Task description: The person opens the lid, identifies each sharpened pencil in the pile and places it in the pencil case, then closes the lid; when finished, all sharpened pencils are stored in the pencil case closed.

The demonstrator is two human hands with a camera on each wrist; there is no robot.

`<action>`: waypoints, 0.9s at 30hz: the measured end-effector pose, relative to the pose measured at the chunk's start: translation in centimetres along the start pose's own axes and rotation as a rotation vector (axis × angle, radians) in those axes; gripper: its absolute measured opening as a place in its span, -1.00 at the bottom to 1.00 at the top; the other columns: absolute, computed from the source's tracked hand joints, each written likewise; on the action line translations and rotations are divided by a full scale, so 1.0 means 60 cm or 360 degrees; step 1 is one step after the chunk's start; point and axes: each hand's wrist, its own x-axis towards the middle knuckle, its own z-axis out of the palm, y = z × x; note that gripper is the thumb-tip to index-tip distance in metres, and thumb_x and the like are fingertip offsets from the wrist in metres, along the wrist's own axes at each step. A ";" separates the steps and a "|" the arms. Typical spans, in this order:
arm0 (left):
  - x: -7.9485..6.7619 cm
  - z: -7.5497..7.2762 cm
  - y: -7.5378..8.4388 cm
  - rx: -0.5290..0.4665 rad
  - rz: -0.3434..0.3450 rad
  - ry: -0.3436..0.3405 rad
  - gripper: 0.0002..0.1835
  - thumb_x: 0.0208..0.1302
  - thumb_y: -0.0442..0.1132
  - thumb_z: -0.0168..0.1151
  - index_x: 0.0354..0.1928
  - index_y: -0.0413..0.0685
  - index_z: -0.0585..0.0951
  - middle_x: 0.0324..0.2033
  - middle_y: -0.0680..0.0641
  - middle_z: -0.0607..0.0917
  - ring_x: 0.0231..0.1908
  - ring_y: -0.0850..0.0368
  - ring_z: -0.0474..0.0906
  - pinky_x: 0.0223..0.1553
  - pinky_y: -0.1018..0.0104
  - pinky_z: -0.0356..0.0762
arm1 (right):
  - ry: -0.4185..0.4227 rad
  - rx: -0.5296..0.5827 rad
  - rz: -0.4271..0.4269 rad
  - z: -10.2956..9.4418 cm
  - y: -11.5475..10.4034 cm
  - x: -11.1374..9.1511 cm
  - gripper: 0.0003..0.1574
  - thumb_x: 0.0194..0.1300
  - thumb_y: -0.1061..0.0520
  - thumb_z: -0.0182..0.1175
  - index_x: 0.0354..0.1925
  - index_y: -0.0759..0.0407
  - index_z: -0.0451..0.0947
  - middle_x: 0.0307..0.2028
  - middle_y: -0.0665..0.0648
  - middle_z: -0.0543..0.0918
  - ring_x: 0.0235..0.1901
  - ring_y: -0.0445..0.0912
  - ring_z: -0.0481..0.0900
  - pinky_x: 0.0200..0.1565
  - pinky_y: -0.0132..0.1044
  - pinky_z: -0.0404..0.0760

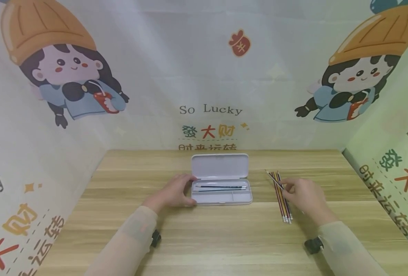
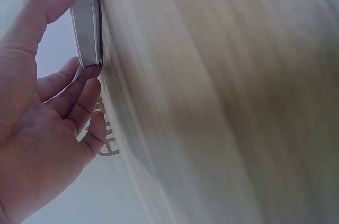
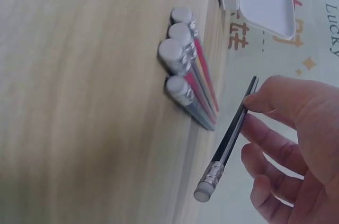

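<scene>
A white pencil case (image 1: 221, 197) lies with its lid raised, two pencils (image 1: 221, 188) in its long compartment. At its left end my left hand (image 1: 174, 192) grips it, thumb at the front corner and fingers at the back. The left wrist view shows that thumb on the wall of the case (image 2: 83, 23). My right hand (image 1: 302, 194) pinches a dark striped pencil (image 3: 228, 142) between thumb and fingers. This pencil has a white eraser and is lifted above the table. Beside the hand lies a bunch of striped pencils (image 1: 280, 199), their white erasers toward me.
The wooden table (image 1: 221, 237) carries the case in the middle and the pencil bunch to its right. A printed cloth (image 1: 155, 76) stands behind the table and along both sides. A black wrist mount (image 1: 313, 245) sits at the right sleeve.
</scene>
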 end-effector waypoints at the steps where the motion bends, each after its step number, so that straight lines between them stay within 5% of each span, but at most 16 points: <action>1: 0.000 -0.001 0.000 -0.0004 0.0003 0.0002 -0.14 -0.02 -0.11 0.63 0.33 -0.24 0.47 0.30 -0.27 0.57 0.34 -0.21 0.43 0.48 -0.09 0.33 | 0.0011 -0.0007 -0.0023 0.000 -0.002 0.001 -0.60 0.25 0.14 0.31 0.08 0.03 0.74 -0.34 -0.06 0.78 -0.74 -0.23 0.29 -0.73 -0.37 0.21; 10: -0.002 -0.005 0.007 -0.0006 0.0004 -0.0005 -0.14 -0.02 -0.10 0.63 0.33 -0.25 0.47 0.29 -0.27 0.57 0.33 -0.20 0.43 0.47 -0.08 0.34 | 0.0011 0.0045 -0.0255 0.009 -0.032 0.012 -0.66 0.19 0.15 0.38 -0.03 0.05 0.78 -0.49 -0.18 0.67 -0.72 -0.28 0.23 -0.70 -0.40 0.20; 17: -0.003 -0.006 0.007 -0.0011 -0.0010 0.0001 -0.12 -0.03 -0.10 0.64 0.34 -0.25 0.47 0.29 -0.27 0.57 0.33 -0.19 0.44 0.45 -0.08 0.37 | -0.0051 0.0074 -0.0406 0.023 -0.047 0.025 -0.71 0.21 0.18 0.40 -0.07 0.02 0.80 -0.46 -0.17 0.67 -0.50 -0.32 0.47 -0.45 -0.42 0.50; 27: -0.004 -0.007 0.008 -0.0014 -0.0011 -0.0002 -0.12 -0.04 -0.09 0.65 0.33 -0.23 0.47 0.28 -0.26 0.57 0.32 -0.18 0.44 0.45 -0.08 0.38 | -0.0139 0.0128 -0.0654 0.036 -0.078 0.051 -0.72 0.20 0.19 0.44 -0.09 0.00 0.82 -0.31 -0.07 0.79 -0.37 -0.27 0.62 -0.35 -0.42 0.61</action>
